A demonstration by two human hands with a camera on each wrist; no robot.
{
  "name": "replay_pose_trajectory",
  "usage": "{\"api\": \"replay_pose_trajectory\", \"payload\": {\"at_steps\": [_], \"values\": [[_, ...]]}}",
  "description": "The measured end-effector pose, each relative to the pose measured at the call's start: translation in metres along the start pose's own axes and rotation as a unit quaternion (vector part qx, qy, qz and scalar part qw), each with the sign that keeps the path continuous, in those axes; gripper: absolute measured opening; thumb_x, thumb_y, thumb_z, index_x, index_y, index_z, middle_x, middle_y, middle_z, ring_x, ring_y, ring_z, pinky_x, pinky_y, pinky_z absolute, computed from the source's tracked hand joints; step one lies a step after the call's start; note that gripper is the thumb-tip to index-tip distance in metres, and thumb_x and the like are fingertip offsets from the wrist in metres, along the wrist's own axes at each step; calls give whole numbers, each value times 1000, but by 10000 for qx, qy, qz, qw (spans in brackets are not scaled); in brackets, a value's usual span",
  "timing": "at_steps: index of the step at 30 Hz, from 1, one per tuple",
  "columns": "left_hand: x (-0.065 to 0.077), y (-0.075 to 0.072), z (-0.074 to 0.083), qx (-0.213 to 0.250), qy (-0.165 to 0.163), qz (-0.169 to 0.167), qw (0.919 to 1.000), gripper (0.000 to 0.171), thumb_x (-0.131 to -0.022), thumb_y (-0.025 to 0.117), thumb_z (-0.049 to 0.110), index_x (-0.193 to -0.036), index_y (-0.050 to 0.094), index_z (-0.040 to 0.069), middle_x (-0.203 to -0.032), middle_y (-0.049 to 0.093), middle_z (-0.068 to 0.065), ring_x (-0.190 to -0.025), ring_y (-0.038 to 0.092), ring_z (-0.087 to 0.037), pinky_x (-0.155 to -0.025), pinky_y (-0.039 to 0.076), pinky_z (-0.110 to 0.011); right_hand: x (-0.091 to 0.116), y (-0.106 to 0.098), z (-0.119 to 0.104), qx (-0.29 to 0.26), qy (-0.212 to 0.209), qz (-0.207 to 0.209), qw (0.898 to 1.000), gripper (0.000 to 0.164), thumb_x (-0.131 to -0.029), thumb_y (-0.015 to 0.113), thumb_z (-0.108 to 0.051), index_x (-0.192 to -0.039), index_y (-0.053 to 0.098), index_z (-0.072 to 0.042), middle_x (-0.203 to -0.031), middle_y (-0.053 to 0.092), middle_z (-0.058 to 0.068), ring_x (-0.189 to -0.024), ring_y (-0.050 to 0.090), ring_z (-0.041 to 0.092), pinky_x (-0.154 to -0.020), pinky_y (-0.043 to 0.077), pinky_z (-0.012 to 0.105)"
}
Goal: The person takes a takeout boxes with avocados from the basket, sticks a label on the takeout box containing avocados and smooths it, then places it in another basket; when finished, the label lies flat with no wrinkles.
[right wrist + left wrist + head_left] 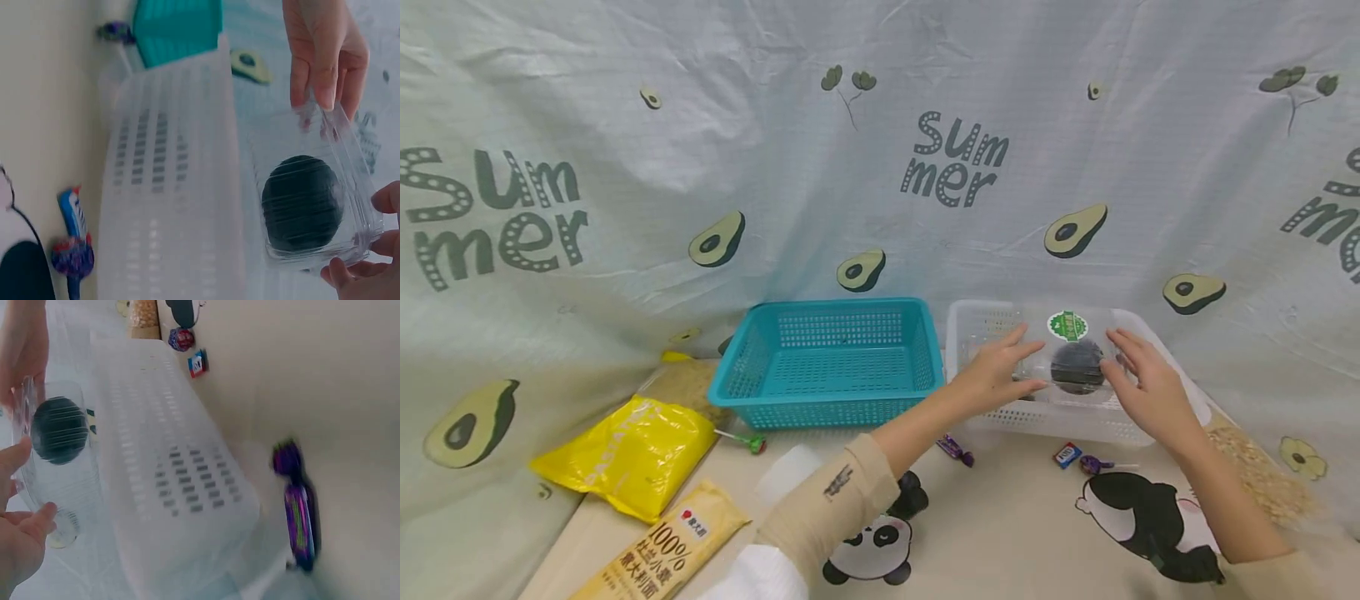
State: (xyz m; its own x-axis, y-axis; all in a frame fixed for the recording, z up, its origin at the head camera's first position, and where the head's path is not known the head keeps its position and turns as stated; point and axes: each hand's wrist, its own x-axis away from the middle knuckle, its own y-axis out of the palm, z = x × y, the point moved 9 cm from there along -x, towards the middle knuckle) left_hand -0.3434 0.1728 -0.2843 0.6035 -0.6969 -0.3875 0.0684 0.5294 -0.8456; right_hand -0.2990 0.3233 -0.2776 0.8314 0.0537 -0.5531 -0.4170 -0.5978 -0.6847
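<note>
Both hands hold a clear plastic box (281, 140) over the white perforated basket (1075, 423). A dark round thing (1077, 367) shows through the box, and a green-and-white label (1067, 326) is on it. My left hand (996, 375) grips one end, with thumb and fingers on either side of the edge in the right wrist view. At the opposite end, my right hand (1153, 396) holds the box between thumb and fingers. What the dark thing is, I cannot tell.
Left of the white basket stands a teal basket (835, 412). A yellow packet (632, 454) and a pasta packet (662, 546) lie at the left. Wrapped candies, including a purple one (955, 450), lie in front. A bag of pale flakes (1262, 475) is at the right.
</note>
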Motion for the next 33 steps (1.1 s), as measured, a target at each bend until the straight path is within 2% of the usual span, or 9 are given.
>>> {"api": "replay_pose_trajectory", "payload": {"at_steps": [4,6,11,16,20,23,26,29,33], "values": [[-17,22,-5,0,-257,-57,9997,54,-86,55,36,-133,41,14,-144,25,-13,-125,37,-19,-97,35,-23,-7,4,28,-202,526,-253,9981,48,-94,41,-22,-132,35,5,-133,33,28,-112,41,48,-91,36,46],[-22,31,-8,4,-446,-111,9989,53,-85,56,36,-133,42,15,-143,28,-12,-124,39,-19,-97,36,-24,-9,8,40,-340,809,-412,9953,49,-94,39,-24,-133,34,6,-133,33,30,-112,39,49,-87,33,56],[-28,48,-19,555,-754,-36,9956,49,-84,61,29,-129,47,15,-140,34,-9,-118,47,-18,-93,40,-23,-4,20,72,-588,1480,-678,9849,54,-95,35,-32,-135,30,3,-133,31,32,-118,33,49,-90,30,60],[-24,76,-23,757,-808,-604,9920,31,-85,59,25,-115,60,16,-123,54,1,-97,58,-6,-75,45,-11,7,27,91,-481,1723,-785,9807,50,-94,37,-26,-132,34,7,-128,35,35,-115,34,50,-89,31,60],[-22,84,-21,520,-846,-897,9910,23,-88,55,24,-106,66,17,-114,60,7,-100,56,-3,-76,43,-11,5,34,95,19,1626,-1065,9809,48,-91,41,-20,-128,37,9,-126,38,35,-112,38,49,-88,33,59],[-23,86,-15,130,-642,-1095,9918,27,-90,51,26,-112,63,17,-122,55,6,-111,50,-5,-89,39,-14,1,42,93,729,1389,-1436,9771,48,-88,45,-18,-123,41,15,-120,41,37,-107,41,51,-85,35,58],[-21,91,-9,-174,-496,-1432,9883,32,-93,43,30,-119,58,19,-129,49,8,-120,43,-6,-98,32,-17,1,50,91,1271,1261,-1820,9669,51,-86,47,-20,-118,41,20,-116,43,40,-105,41,54,-84,36,59],[-19,92,-9,-509,-565,-1582,9845,35,-94,37,36,-124,53,25,-132,44,13,-122,39,-5,-101,30,-20,0,57,90,1371,1268,-2039,9610,54,-86,47,-22,-117,40,22,-115,42,41,-106,38,55,-85,35,60],[-16,88,-10,-1060,-528,-1452,9823,36,-94,34,39,-124,52,29,-132,44,15,-122,39,-4,-101,29,-22,-1,61,89,1340,1278,-2069,9607,54,-87,46,-22,-117,39,22,-116,42,41,-107,38,55,-85,35,60]]}}
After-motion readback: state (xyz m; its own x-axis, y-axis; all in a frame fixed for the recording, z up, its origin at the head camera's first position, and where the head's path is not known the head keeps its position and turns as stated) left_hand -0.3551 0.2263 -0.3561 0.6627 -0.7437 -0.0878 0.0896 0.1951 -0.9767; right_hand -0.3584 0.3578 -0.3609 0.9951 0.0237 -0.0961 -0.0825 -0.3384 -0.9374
